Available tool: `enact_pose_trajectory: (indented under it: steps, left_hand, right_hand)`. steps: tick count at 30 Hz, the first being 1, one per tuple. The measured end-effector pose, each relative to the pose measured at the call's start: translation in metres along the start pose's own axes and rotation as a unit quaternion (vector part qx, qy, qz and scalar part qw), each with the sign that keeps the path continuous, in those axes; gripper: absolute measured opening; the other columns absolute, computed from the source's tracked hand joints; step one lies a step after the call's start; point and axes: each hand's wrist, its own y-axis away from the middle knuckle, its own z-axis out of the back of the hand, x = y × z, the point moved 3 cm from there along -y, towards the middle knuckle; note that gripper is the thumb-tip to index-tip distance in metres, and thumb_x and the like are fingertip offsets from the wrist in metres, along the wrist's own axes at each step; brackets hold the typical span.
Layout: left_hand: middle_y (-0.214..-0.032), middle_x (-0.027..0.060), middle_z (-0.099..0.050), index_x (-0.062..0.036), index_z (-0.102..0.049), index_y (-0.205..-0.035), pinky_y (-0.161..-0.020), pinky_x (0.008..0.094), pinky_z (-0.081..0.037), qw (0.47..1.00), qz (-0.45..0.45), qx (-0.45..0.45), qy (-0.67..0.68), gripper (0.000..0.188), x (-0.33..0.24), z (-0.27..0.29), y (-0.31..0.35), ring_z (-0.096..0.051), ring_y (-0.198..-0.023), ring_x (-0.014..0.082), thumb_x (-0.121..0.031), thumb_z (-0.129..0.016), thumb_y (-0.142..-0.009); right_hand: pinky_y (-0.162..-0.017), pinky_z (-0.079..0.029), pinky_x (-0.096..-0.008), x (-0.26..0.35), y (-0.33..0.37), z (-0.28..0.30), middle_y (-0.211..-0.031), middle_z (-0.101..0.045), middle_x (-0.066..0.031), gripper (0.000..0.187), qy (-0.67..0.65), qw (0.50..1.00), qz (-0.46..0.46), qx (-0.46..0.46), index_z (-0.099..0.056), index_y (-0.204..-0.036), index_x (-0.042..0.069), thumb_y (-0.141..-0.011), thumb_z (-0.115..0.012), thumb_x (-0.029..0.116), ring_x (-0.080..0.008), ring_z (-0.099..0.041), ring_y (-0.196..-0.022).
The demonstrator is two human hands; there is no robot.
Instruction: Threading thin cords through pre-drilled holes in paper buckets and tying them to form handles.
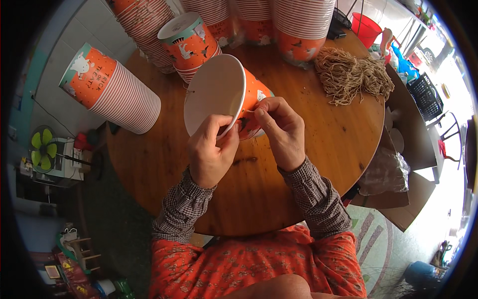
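Observation:
An orange printed paper bucket (256,85) is tilted over the table, its white mouth turned toward the left and me. My left hand (213,152) pinches the near part of its rim, thumb and fingers on either side of the wall. Against the bucket's orange outer side, my right hand (283,132) pinches a thin pale string (250,110) between thumb and fingertips. A bit of string also shows at the left of the rim. The string's path behind my fingers is hidden.
A round wooden table (249,199) carries a leaning bucket stack (117,92) at left and several taller stacks at the back. A bundle of tan strings (351,74) lies at the back right. Beyond the right edge stands an open cardboard box (411,134); a green-bladed fan (44,148) is at left.

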Motion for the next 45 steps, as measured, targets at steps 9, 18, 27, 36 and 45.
enact_pose_trajectory:
  steps: [9, 18, 27, 36, 45]
  left_hand:
    - [-0.081, 0.0124, -0.063, -0.0009, -0.057, -0.095, -0.06, 0.0331, -0.053, 0.999, -0.043, -0.002, -0.023, 0.019, -0.002, -0.003, 0.001, -0.065, -0.07, 0.0258, 0.004, -0.067, -0.08]
    - [-0.081, 0.0127, -0.063, -0.0004, -0.055, -0.096, -0.059, 0.0346, -0.054, 0.996, -0.068, 0.005, -0.065, 0.022, -0.008, -0.004, 0.002, -0.066, -0.07, 0.0266, 0.006, -0.067, -0.078]
    - [-0.084, 0.0134, -0.065, 0.0012, -0.058, -0.097, -0.064, 0.0318, -0.053, 0.996, 0.004, 0.09, -0.007, 0.017, -0.012, -0.001, 0.002, -0.067, -0.074, 0.0239, 0.002, -0.066, -0.082]
    - [-0.086, 0.0136, -0.067, 0.001, -0.053, -0.107, -0.068, 0.0307, -0.054, 0.954, 0.163, 0.156, 0.197, 0.013, 0.01, -0.01, -0.002, -0.068, -0.078, 0.0216, -0.002, -0.052, -0.094]
    - [-0.084, 0.0139, -0.07, 0.0017, -0.055, -0.101, -0.066, 0.0296, -0.055, 0.956, 0.142, 0.189, 0.174, 0.01, 0.021, -0.029, -0.011, -0.07, -0.077, 0.0204, 0.0, -0.055, -0.091]
  right_hand:
    - [-0.07, -0.048, -0.0227, -0.006, 0.0, 0.0, -0.089, -0.058, 0.0, 0.007, -0.014, 1.0, 0.005, 0.006, -0.058, -0.089, 0.001, -0.091, -0.063, 0.006, -0.0062, -0.056, -0.078]
    - [-0.07, -0.049, -0.0243, -0.01, 0.001, -0.001, -0.09, -0.057, -0.0026, 0.007, -0.004, 1.0, 0.004, -0.002, -0.059, -0.087, 0.0, -0.089, -0.064, 0.004, -0.0081, -0.058, -0.078]
    - [-0.069, -0.048, -0.0248, -0.008, 0.006, 0.0, -0.083, -0.057, -0.0037, 0.008, 0.159, 0.986, 0.054, -0.012, -0.059, -0.086, -0.001, -0.085, -0.066, 0.003, -0.0098, -0.058, -0.073]
    - [-0.062, -0.048, -0.021, -0.011, 0.002, 0.013, -0.077, -0.063, -0.0011, 0.011, 0.115, 0.992, -0.044, 0.026, -0.058, -0.088, -0.002, -0.09, -0.063, 0.007, -0.0044, -0.058, -0.069]
    - [-0.062, -0.049, -0.0208, -0.013, -0.003, 0.02, -0.078, -0.063, -0.0016, 0.013, 0.027, 0.994, -0.087, 0.053, -0.058, -0.091, -0.001, -0.093, -0.062, 0.01, -0.0055, -0.058, -0.07]
